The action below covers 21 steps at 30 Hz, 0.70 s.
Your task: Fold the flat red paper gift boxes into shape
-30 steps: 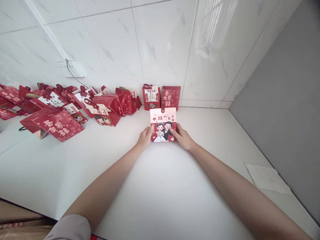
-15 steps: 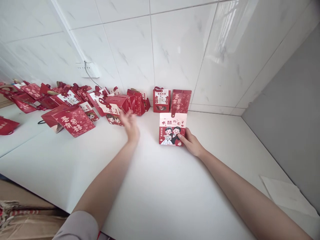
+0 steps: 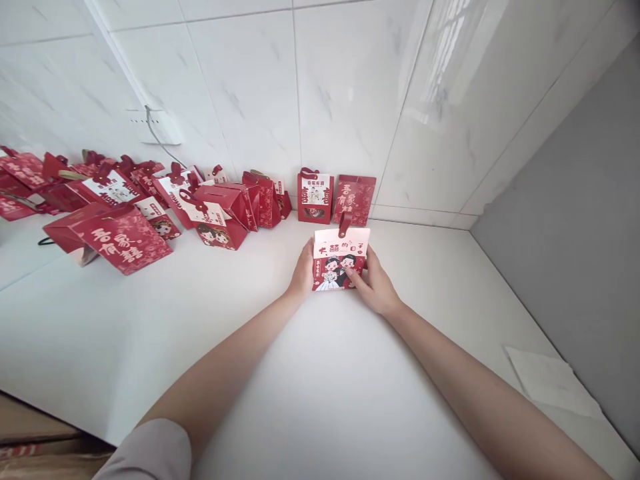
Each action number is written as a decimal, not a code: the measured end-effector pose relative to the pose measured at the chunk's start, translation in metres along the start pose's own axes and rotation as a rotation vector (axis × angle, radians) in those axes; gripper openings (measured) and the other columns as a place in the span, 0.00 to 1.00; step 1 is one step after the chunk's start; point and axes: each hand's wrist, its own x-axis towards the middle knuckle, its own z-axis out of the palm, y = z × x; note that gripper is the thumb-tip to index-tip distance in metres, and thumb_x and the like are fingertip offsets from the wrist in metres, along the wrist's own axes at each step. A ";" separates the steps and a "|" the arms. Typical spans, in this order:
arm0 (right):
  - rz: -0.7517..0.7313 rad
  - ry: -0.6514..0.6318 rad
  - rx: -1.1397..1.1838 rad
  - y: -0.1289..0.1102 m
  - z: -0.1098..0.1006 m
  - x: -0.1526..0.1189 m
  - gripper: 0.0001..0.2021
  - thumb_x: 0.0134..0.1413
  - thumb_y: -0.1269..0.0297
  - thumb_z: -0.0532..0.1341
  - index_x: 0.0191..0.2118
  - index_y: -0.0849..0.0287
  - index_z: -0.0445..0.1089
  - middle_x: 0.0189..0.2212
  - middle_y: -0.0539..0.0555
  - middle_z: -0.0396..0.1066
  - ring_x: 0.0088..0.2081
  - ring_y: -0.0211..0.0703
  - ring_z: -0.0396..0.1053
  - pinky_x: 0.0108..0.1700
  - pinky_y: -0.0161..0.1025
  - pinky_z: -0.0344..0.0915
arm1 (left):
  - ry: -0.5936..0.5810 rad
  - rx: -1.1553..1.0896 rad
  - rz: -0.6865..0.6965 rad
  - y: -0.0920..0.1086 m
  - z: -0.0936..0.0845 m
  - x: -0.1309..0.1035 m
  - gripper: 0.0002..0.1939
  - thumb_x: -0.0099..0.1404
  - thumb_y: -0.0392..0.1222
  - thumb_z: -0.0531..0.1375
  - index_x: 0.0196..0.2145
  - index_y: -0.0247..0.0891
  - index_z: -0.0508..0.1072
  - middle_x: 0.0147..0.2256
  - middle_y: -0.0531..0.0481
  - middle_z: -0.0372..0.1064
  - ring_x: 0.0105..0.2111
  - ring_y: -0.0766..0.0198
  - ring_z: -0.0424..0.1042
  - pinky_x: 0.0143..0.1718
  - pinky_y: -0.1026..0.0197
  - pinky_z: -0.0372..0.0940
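A red and white gift box (image 3: pixel 336 263) with a cartoon wedding couple and a red ribbon loop on top stands upright on the white table. My left hand (image 3: pixel 303 270) grips its left side, the fingers partly hidden behind it. On the right side my right hand (image 3: pixel 375 283) holds it, thumb on the front face and fingers behind. Just behind it, against the wall, are a red box with a white photo panel (image 3: pixel 316 190) and a plain red box with pale lettering (image 3: pixel 356 197).
Many red gift boxes crowd the table's left side, among them a tilted one (image 3: pixel 125 240) and one with cartoon faces (image 3: pixel 220 217). A wall socket (image 3: pixel 155 127) with a grey cable is above them. White paper (image 3: pixel 553 380) lies at the right; cardboard (image 3: pixel 45 433) shows lower left.
My left hand has come right, from beside the row of boxes, onto the left side of the gift box. My right hand keeps its hold. The view has shifted slightly right.
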 end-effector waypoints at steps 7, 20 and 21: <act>-0.006 -0.002 0.020 0.003 -0.005 0.004 0.30 0.61 0.47 0.56 0.65 0.49 0.51 0.59 0.58 0.65 0.56 0.55 0.67 0.56 0.56 0.66 | -0.129 0.031 -0.101 0.006 -0.017 -0.007 0.24 0.66 0.57 0.55 0.54 0.42 0.69 0.53 0.48 0.73 0.51 0.51 0.72 0.51 0.53 0.67; 0.165 0.117 0.011 0.008 -0.004 0.008 0.29 0.60 0.43 0.54 0.62 0.53 0.55 0.61 0.61 0.61 0.53 0.55 0.70 0.54 0.55 0.67 | 0.182 0.175 -0.002 0.001 -0.018 0.002 0.25 0.62 0.49 0.61 0.54 0.42 0.61 0.55 0.41 0.65 0.41 0.60 0.73 0.40 0.57 0.70; 0.180 0.139 -0.043 0.010 -0.004 0.008 0.29 0.61 0.43 0.54 0.61 0.55 0.57 0.61 0.62 0.61 0.55 0.56 0.68 0.56 0.56 0.65 | 0.165 0.164 0.029 0.002 -0.019 0.001 0.22 0.65 0.51 0.59 0.53 0.41 0.62 0.57 0.41 0.63 0.45 0.59 0.72 0.42 0.56 0.70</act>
